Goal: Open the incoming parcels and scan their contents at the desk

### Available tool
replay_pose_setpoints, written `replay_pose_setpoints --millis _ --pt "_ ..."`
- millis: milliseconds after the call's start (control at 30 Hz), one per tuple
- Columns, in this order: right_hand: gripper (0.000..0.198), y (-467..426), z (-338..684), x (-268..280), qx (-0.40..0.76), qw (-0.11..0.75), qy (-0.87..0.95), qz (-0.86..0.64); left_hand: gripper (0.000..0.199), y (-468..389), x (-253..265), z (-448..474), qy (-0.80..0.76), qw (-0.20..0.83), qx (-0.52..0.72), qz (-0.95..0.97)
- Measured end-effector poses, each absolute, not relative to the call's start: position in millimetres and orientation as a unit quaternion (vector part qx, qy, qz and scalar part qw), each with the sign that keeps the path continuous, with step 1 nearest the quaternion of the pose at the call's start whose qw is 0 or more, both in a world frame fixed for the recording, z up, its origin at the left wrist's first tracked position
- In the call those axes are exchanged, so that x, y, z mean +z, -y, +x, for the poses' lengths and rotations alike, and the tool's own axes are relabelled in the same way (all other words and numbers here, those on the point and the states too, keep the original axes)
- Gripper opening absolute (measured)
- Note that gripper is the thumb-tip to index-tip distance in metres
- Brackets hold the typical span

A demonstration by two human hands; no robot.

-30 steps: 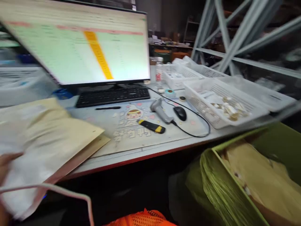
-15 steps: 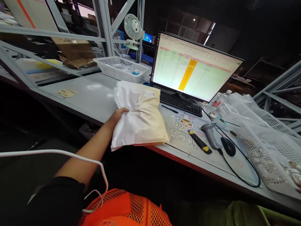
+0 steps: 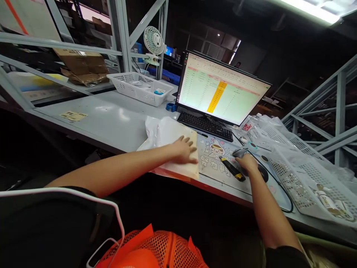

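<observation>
My left hand (image 3: 184,149) lies flat with spread fingers on a white and cream plastic-wrapped package (image 3: 170,130), which rests on the desk near its front edge. On the right, my right hand (image 3: 247,163) is wrapped round the handle of a grey barcode scanner (image 3: 240,152). A black computer mouse (image 3: 263,173) sits just beside that hand, partly hidden by it. Between the two hands lies a yellow and black utility knife (image 3: 232,169) on the printed desk mat (image 3: 208,163).
Behind the package stand a black keyboard (image 3: 203,124) and a monitor (image 3: 223,87). A white basket (image 3: 139,89) and a clip fan (image 3: 154,41) are at back left. Another white basket (image 3: 299,186) holds items at right. A white cable (image 3: 69,190) crosses my left arm.
The package has come down from my left hand's grip onto the desk, and that hand now presses on top of it. My right hand has entered view and taken hold of the scanner.
</observation>
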State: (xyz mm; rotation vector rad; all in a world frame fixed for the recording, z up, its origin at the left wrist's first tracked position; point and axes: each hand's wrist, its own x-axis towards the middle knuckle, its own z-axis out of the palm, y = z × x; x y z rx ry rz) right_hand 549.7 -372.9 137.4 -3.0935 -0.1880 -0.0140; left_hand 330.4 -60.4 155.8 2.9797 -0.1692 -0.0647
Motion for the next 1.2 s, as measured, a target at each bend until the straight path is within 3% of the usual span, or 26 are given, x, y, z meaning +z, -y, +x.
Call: replay_pose_setpoints --millis 200,367,533,633,800,900,1000,1100,1200 --pt "0.049 371.5 548.8 136.4 0.002 0.074 0.019 -0.997 0.097 107.6 103.3 285.7 0.185 0.092 -0.014 0.978" --pt "0.029 378.8 540.2 176.1 0.051 0.175 0.093 -0.979 0.094 119.8 91.3 282.5 0.198 0.101 0.019 0.975" --pt "0.049 377.8 501.8 224.6 0.200 0.292 0.229 -0.907 0.093 116.2 91.3 287.0 0.204 0.106 0.010 0.973" --pt "0.056 369.4 486.4 236.8 0.250 0.268 0.242 -0.899 0.093 119.3 93.3 285.0 0.201 0.104 0.010 0.974" --pt "0.047 364.8 503.0 214.4 0.191 0.247 0.264 -0.912 0.092 106.9 120.9 277.6 0.169 0.147 0.079 0.971" --pt "0.040 370.7 525.9 183.4 0.103 0.212 0.234 -0.943 0.078 54.8 142.1 268.5 0.029 0.189 0.220 0.956" --pt "0.041 380.2 545.2 152.9 -0.007 0.110 0.169 -0.979 0.073 -19.5 140.9 258.1 -0.225 0.191 0.302 0.906" --pt "0.039 385.4 552.7 134.5 -0.029 0.058 0.113 -0.991 0.083 -74.3 115.9 251.2 -0.376 0.249 0.229 0.863" --pt "0.048 371.8 536.6 129.8 -0.056 0.053 0.075 -0.994 0.073 -89.9 90.4 251.6 -0.339 0.389 0.149 0.843"
